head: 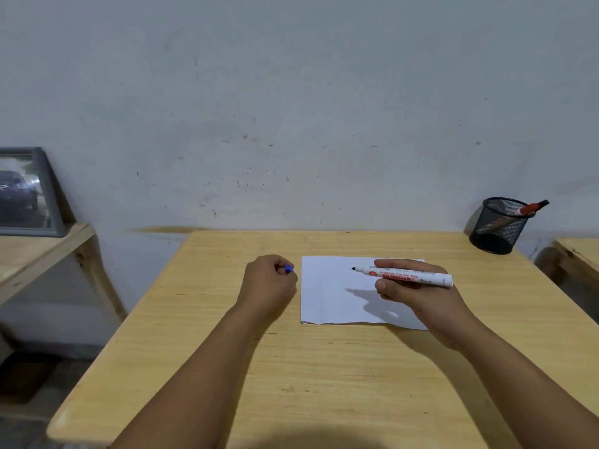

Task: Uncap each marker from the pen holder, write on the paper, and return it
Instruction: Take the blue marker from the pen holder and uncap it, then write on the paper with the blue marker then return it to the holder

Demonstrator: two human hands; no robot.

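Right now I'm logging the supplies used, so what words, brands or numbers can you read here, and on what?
"EXTENDED CAP-OFF TIME": marker barrel in the right hand.
"SNOWMAN": same barrel, red, partly blurred.
Small code beside it: too blurred.
Red marker in the pen holder: nothing legible.

A light wooden surface (291, 367) with a paper and a pen holder on it.

The surface is of pale yellow wood with fine grain lines, and its far edge stands against a grey wall. A white sheet of paper (327, 293) lies flat on it, a little right of the middle; no writing shows on the part that can be seen (the right part is covered by a hand and its shadow). A black mesh pen holder (496, 228) stands at the far right corner, well apart from the paper, and appears tilted in this wide view. On the left, a separate lower wooden shelf (39, 254) carries a grey picture frame (29, 192), which leans against the wall.
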